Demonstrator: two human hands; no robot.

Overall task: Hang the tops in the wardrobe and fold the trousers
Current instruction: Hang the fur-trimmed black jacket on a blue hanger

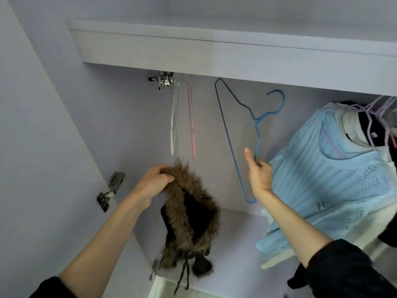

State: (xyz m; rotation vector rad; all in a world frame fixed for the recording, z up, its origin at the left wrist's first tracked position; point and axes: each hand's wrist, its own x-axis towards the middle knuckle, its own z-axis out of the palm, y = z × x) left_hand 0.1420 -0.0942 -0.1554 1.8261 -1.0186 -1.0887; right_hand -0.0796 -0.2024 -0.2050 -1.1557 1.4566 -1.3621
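Gripping one fur-trimmed coat [189,214] in my left hand [153,186]; my right hand [258,175] pinches one blue hanger [240,134]; two blurred, apparently empty hangers [182,119] hang beyond.

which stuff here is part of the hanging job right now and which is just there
In use:
- blue wire hanger, right hand gripping it
- fur-trimmed dark coat, left hand gripping it

Just there:
- hung light blue knit top
- white hanger
- pink hanger
- door hinge

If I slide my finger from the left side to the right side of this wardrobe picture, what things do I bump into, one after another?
Door hinge → left hand gripping the furry hood → blue hanger held by the right hand → light blue sweater hanging on the right.
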